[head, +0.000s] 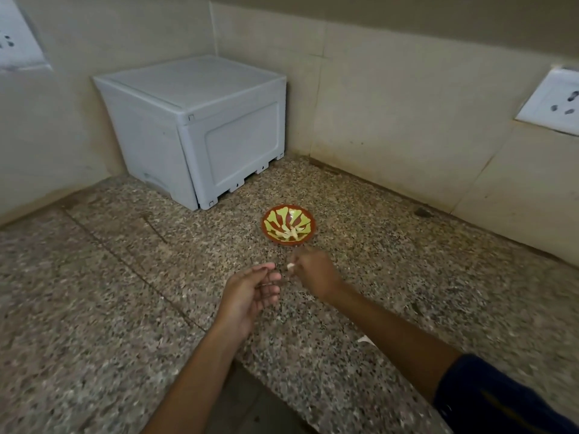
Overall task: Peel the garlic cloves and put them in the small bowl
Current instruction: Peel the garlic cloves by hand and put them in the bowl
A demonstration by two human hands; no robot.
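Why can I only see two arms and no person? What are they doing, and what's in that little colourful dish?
The camera sits on the person's head and looks down, so you see only their own arms, as if through their eyes. There is just this one picture.

The left hand is open, palm up, fingers loosely curled, holding nothing I can see. The right hand pinches a small white bit, probably a garlic clove or a piece of its skin; it is too small and blurry to tell.

Just beyond the hands, on the speckled stone counter, stands a small round red-and-green patterned bowl with a few pale peeled garlic cloves inside. A white plastic box stands in the corner, and a white wall socket is on the right. The person is peeling garlic.
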